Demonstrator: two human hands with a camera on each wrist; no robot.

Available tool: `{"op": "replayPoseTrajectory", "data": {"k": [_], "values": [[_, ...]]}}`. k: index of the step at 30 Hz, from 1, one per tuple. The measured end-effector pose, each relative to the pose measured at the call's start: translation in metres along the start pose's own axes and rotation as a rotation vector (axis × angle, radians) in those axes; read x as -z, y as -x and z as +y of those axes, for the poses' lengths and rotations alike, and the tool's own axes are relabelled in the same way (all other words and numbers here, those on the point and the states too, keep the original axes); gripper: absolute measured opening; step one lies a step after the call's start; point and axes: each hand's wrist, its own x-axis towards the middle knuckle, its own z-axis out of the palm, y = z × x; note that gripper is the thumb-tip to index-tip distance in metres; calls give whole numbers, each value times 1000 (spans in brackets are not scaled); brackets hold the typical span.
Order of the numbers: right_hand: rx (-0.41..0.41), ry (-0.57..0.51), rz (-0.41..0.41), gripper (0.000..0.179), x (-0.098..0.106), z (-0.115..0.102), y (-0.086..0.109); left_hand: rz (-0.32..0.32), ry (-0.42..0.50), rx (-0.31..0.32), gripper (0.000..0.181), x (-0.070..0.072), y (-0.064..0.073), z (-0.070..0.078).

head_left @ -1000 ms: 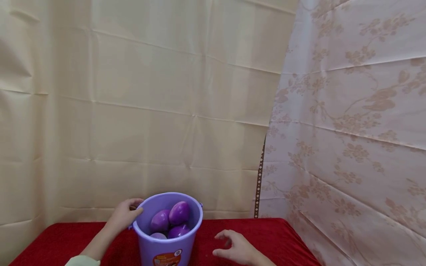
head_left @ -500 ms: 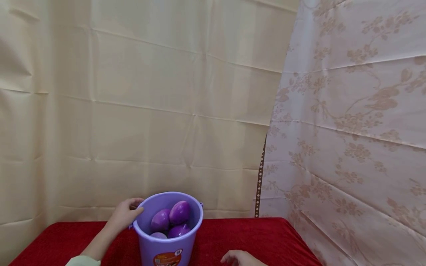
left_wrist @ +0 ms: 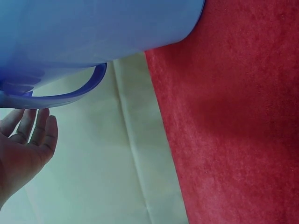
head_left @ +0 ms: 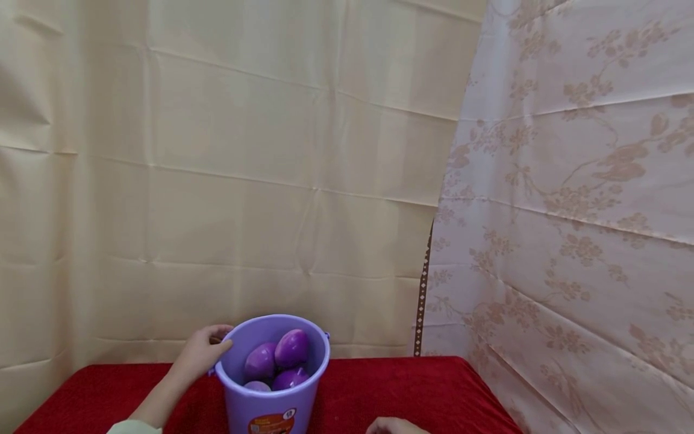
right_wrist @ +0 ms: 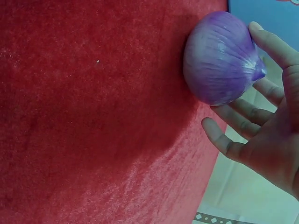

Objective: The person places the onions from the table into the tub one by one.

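Note:
A purple bucket (head_left: 260, 407) with an orange label stands on the red cloth. Inside it lie several purple onions (head_left: 293, 348). At its left rim my left hand (head_left: 203, 352) holds on, thumb at the edge. In the left wrist view, the fingers of that hand (left_wrist: 30, 147) reach up to the bucket's handle (left_wrist: 70, 97); their tips are hidden. Low in the head view, only the back of my right hand (head_left: 396, 425) shows. The right wrist view has that hand (right_wrist: 271, 126) holding a purple onion (right_wrist: 219, 60) by its stem side, thumb above, fingers below.
Red velvet cloth (head_left: 423, 386) covers the table. A cream curtain (head_left: 271, 181) hangs behind it, and a floral curtain (head_left: 585, 211) hangs on the right. A patterned trim strip (head_left: 422, 295) runs between them.
My right hand has moved down and slightly right, toward the table's near side, and mostly out of the head view. The left hand and bucket have hardly moved.

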Motion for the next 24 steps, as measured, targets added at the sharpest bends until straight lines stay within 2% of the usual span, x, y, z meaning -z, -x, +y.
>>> {"op": "replayPoseTrajectory", "data": {"k": [2,3,8,11,17,21,24], "values": [[28,22,-12,21,5,21,-11,-1,-2,5,32,0,0,0],[56,46,-2,19,3,18,-10,-1,-4,9,33,1,0,0],[61,74,-11,20,4,23,-11,1,-9,12,33,0,1,0],[58,66,-37,22,10,37,-18,5,-5,10,33,0,0,0],[84,117,-42,24,12,34,-16,5,20,27,34,0,-1,1],[118,201,-1,23,10,21,-7,7,14,22,33,0,0,1],[128,215,25,22,9,20,-6,8,2,15,32,0,1,0]]}}
